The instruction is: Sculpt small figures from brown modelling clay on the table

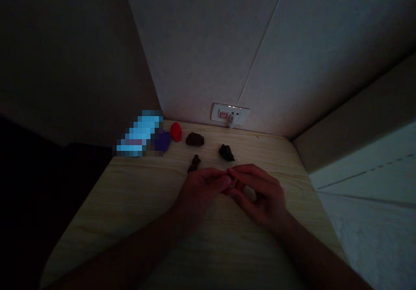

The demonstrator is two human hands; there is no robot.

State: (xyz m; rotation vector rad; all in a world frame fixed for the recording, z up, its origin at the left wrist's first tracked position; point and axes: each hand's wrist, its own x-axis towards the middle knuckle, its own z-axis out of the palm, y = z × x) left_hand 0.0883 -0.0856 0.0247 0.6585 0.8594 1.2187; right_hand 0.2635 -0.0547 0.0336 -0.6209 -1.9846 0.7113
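My left hand (pixel 204 188) and my right hand (pixel 260 190) meet fingertip to fingertip above the wooden tabletop (pixel 136 203). Both are closed in a pinch, and whatever lies between the fingers is too small and dark to make out. Just beyond my left hand is a small dark brown lumpy piece (pixel 194 163), partly hidden by the fingers. A black lump (pixel 226 152) sits beyond my right hand. Further back lie a larger brown lump (pixel 195 139), a red lump (pixel 176 131) and a purple lump (pixel 162 141), all looking like modelling clay.
A lit, blurred-out screen (pixel 139 135) stands at the table's back left corner. On the wall behind is a socket plate (pixel 230 114) with a red switch and something plugged in. A pale panel (pixel 364 168) runs along the right side. The room is dim.
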